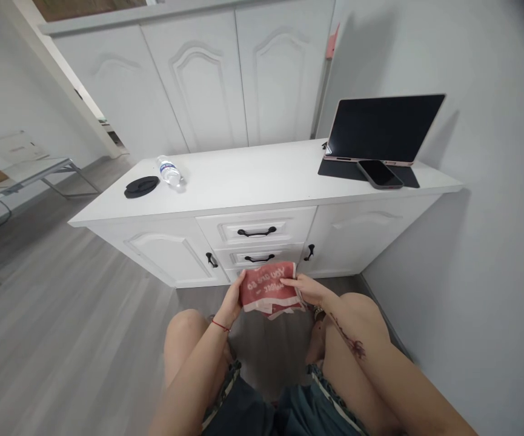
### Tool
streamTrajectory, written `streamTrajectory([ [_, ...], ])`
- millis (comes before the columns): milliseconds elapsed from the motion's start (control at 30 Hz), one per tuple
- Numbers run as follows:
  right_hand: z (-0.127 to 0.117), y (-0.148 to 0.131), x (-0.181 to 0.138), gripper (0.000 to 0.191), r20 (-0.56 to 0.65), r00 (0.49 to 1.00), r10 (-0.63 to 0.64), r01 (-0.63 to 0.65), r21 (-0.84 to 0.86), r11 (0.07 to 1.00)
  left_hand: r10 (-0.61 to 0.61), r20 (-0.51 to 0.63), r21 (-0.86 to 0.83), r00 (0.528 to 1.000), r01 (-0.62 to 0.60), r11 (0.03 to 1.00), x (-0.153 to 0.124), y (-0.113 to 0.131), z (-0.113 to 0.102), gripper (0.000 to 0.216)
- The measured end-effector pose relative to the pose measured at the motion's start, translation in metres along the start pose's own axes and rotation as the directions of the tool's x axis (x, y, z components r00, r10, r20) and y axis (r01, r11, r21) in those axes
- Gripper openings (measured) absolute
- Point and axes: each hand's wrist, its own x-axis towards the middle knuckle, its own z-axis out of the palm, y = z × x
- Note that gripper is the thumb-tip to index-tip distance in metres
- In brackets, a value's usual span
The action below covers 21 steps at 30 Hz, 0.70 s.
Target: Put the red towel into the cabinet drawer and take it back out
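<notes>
I sit facing a low white cabinet, my knees in view below. A folded red cloth (268,289) with white lettering hangs between my hands, in front of the cabinet's lower drawers. My left hand (233,298) grips its left edge, thumb on top; a red string circles that wrist. My right hand (305,287) pinches the cloth's right edge. The cloth's lower folds droop a little beneath my fingers.
The white cabinet's top (262,175) carries a clear water bottle (169,171) lying down, a black round lid (141,186), an open tablet (382,129) on a dark mat and a phone (379,174). Drawers with black handles (257,232) face me. A wall runs at right, and grey wood floor (62,315) lies at left.
</notes>
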Motion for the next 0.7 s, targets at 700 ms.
streamTrajectory([
  [700, 0.001, 0.007, 0.017, 0.058, -0.115, 0.985, -0.131, 0.126, -0.05, 0.991, 0.382, 0.126, 0.194, 0.916, -0.4, 0.896, 0.005, 0.0, -0.006, 0.027],
])
